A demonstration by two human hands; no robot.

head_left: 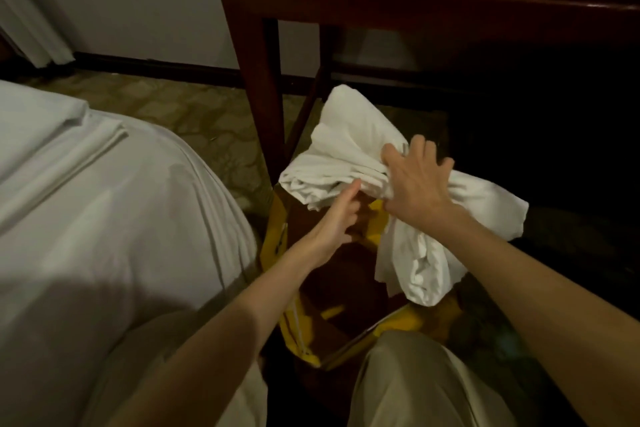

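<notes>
A crumpled white sheet [349, 146] lies bunched over the mouth of a yellow bag [294, 329] on the floor in front of me. My right hand [417, 180] grips a gathered fold of the sheet from above, fingers curled into the cloth. My left hand [334, 218] reaches in from the left over the bag's opening, fingers fairly straight, its fingertips touching the sheet's lower edge. The bag's inside is dark and part of it is hidden by the sheet.
A bed with white linen [104, 191] fills the left side. A dark wooden table [415, 7] stands behind the bag, one leg [263, 97] close to the sheet. Patterned carpet [194, 114] runs to the wall. My knees in beige trousers [415, 385] are at the bottom.
</notes>
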